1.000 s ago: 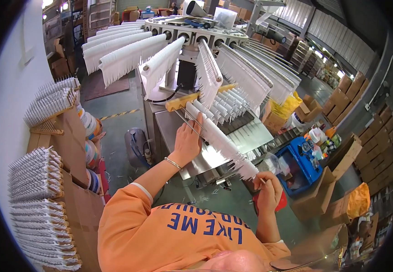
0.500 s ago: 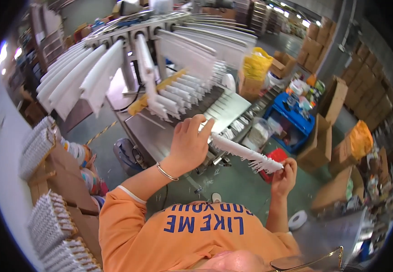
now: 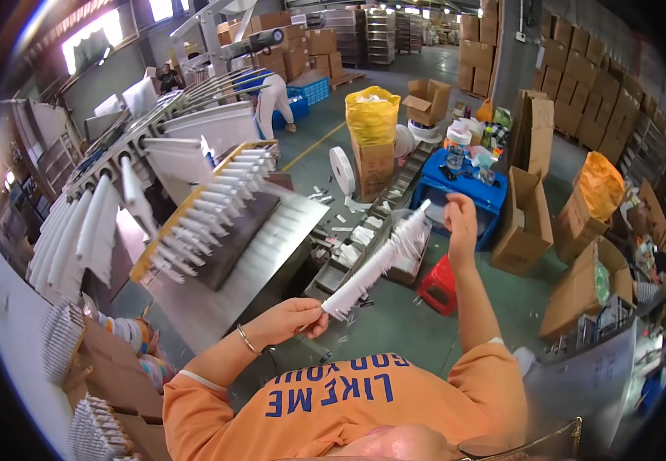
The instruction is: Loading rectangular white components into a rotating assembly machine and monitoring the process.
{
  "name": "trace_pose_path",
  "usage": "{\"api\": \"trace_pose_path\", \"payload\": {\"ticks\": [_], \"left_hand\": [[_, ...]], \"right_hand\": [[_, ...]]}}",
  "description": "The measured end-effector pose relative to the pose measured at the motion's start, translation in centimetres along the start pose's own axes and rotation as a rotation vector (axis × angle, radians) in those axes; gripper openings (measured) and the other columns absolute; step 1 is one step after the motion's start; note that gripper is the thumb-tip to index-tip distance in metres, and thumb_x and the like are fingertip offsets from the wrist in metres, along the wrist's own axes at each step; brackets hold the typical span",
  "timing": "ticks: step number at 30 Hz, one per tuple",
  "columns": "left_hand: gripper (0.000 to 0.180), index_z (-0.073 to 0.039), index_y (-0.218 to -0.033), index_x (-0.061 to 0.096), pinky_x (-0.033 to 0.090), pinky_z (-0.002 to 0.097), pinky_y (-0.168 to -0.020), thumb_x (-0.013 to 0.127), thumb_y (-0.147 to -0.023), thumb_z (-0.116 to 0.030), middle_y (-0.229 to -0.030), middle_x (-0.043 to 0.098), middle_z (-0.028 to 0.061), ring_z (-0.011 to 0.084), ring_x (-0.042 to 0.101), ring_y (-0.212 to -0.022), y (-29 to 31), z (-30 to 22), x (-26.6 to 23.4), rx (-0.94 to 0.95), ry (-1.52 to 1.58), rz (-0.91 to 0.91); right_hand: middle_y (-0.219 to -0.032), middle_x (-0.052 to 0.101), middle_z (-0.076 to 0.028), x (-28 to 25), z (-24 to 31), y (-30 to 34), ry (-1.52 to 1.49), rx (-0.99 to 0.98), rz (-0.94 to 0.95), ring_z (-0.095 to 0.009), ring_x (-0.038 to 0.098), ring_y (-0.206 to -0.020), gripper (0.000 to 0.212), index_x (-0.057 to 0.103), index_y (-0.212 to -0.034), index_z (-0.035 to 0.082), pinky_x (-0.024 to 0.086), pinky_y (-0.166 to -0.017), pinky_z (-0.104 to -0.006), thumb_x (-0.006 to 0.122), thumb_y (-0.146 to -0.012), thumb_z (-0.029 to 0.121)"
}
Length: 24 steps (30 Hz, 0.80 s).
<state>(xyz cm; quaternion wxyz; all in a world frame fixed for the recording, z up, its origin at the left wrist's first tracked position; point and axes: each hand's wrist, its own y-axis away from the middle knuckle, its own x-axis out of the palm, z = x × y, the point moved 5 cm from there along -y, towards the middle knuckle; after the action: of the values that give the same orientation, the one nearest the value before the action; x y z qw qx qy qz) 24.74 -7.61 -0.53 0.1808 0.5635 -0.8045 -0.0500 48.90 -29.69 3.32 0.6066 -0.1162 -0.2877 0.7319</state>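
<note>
A long white strip with a ragged, fringed edge, seemingly wrapped on a thin rod, slants up to the right in front of me. My left hand pinches its lower end. Close to its upper tip is my right hand, fingers bent and apart, with a small gap from the strip. Left of the strip, a yellow-edged rack carries several similar white fringed rolls above a metal table.
Farther left, a machine's arms hold white sheets. A red stool, a blue crate and open cartons stand to the right. A person in white trousers bends over at the back. Stacked fringed rolls sit at lower left.
My view has swung, and the rack now appears farther left. The strip has tilted up to the right. My left hand is lower, my right hand higher and off the strip's end.
</note>
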Motion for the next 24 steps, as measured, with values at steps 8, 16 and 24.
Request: {"api": "trace_pose_path", "payload": {"ticks": [8,16,24], "left_hand": [[0.027,0.000,-0.102,0.060,0.037,0.0186,-0.061,0.045,-0.090,-0.020,-0.082,0.057,-0.0017,0.0049,0.046,-0.068,-19.1,-4.6,3.5,0.373,0.051,-0.475],[0.026,0.001,-0.107,0.057,0.044,0.0217,-0.078,0.048,-0.089,-0.017,-0.092,0.059,0.0027,0.0086,0.054,-0.086,-29.8,-6.2,2.8,0.484,0.093,-0.496],[0.017,-0.006,-0.087,0.062,0.046,0.0351,-0.068,0.065,-0.071,-0.010,-0.079,0.060,0.0075,0.0249,0.057,-0.077,-26.0,-18.2,-5.4,0.852,-1.282,-0.685]], "right_hand": [[-0.086,0.048,-0.004,1.3,-5.7,7.8,-0.359,0.157,0.269,-0.010,0.048,-0.076,0.025,0.039,-0.101,0.005,0.042,-0.071,-0.0220,0.052,-0.081,-0.001],[-0.089,0.043,-0.003,-0.6,-9.8,-1.1,-0.286,0.183,-0.083,-0.008,0.042,-0.077,0.007,0.039,-0.098,0.006,0.038,-0.066,-0.0210,0.037,-0.092,0.009],[-0.075,0.046,0.001,-6.5,-14.9,-11.8,-0.310,0.244,-0.054,-0.005,0.041,-0.056,0.006,0.045,-0.093,0.008,0.033,-0.050,-0.0154,0.042,-0.088,0.006]]}}
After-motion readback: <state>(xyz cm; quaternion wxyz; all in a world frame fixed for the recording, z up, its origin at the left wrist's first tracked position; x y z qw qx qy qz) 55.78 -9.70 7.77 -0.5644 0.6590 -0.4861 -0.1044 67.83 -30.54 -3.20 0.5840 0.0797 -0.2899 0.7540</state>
